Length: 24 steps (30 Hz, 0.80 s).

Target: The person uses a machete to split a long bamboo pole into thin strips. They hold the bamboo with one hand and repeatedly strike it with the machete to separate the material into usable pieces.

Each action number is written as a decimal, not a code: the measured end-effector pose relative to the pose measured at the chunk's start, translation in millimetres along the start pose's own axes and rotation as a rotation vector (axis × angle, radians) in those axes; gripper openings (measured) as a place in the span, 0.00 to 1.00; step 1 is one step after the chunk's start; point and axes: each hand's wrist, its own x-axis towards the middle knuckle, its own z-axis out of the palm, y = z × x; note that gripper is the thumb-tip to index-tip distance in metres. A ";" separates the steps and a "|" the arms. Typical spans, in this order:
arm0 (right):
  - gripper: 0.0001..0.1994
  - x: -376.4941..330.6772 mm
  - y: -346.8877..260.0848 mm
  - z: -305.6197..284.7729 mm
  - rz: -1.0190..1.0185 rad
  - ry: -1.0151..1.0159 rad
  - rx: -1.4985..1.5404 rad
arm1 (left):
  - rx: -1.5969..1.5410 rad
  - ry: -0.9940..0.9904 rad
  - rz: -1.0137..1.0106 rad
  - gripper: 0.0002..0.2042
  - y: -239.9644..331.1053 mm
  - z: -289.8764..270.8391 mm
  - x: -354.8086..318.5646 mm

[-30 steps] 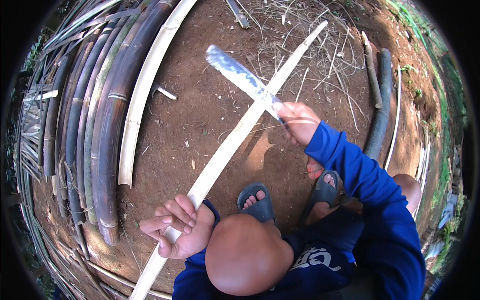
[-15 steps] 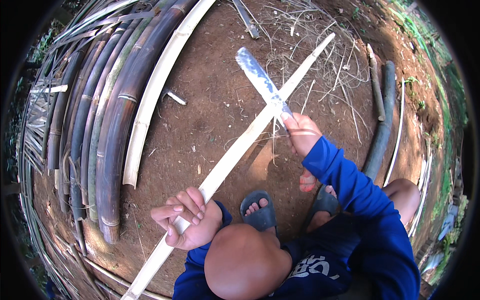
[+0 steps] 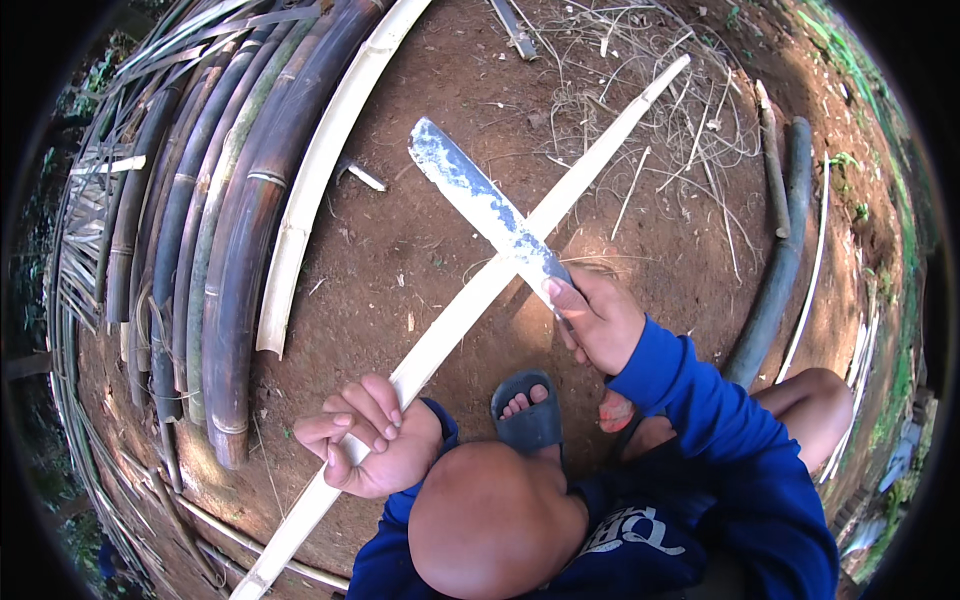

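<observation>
A long pale split bamboo strip (image 3: 465, 304) runs diagonally from the lower left to the upper right in front of me. My left hand (image 3: 368, 432) is closed round its lower part, beside my bent knee. In my right hand (image 3: 602, 322) is a machete (image 3: 470, 190), gripped near the base of its blade; the handle is mostly hidden by my fingers. The broad, white-flecked blade crosses over the strip, touching or nearly touching it, with its tip pointing to the far left.
Dark bamboo poles (image 3: 245, 290) lie in a row at the left, with a wide split bamboo piece (image 3: 300, 220) beside them. Thin shavings (image 3: 690, 130) litter the brown soil at the far right. A dark pole (image 3: 775, 270) and a thin pale strip (image 3: 808, 270) lie at the right.
My right hand has drawn the machete toward me and leftward along the bamboo strip. My left hand keeps its hold, nearly in place.
</observation>
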 end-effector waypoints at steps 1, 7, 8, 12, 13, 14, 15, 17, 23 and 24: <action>0.18 1.3 -4.6 -11.7 0.048 0.011 -0.026 | 0.061 -0.053 -0.011 0.08 -2.4 -1.4 -2.4; 0.17 -7.1 4.6 -10.2 0.048 0.083 -0.067 | 0.044 0.003 -0.055 0.09 -14.8 3.0 -8.7; 0.17 -14.7 10.2 1.5 -0.176 0.024 -0.222 | 0.056 0.014 -0.055 0.09 -14.3 2.2 -10.5; 0.17 -2.8 1.0 -4.0 -0.002 0.041 0.064 | 0.047 -0.031 -0.072 0.10 -14.7 4.8 -10.7; 0.17 10.6 3.5 -20.6 0.052 0.098 0.146 | 0.037 -0.042 -0.089 0.10 -15.4 4.5 -9.6; 0.18 20.4 8.6 -33.6 -0.030 0.209 0.202 | 0.030 -0.052 -0.101 0.10 -16.5 5.1 -8.5; 0.17 31.4 18.8 -50.7 -0.032 0.273 0.339 | 0.034 0.014 -0.136 0.10 -21.4 4.9 -10.2; 0.15 52.9 38.9 -74.9 -0.038 0.302 0.470 | 0.055 0.149 -0.189 0.11 -27.6 2.8 -7.3; 0.16 110.5 45.8 -25.8 -0.122 0.453 0.474 | 0.154 0.265 -0.366 0.17 1.7 -14.9 0.1; 0.16 120.7 50.5 -31.0 -0.085 0.414 0.531 | 0.112 0.229 -0.446 0.19 2.0 -21.7 3.1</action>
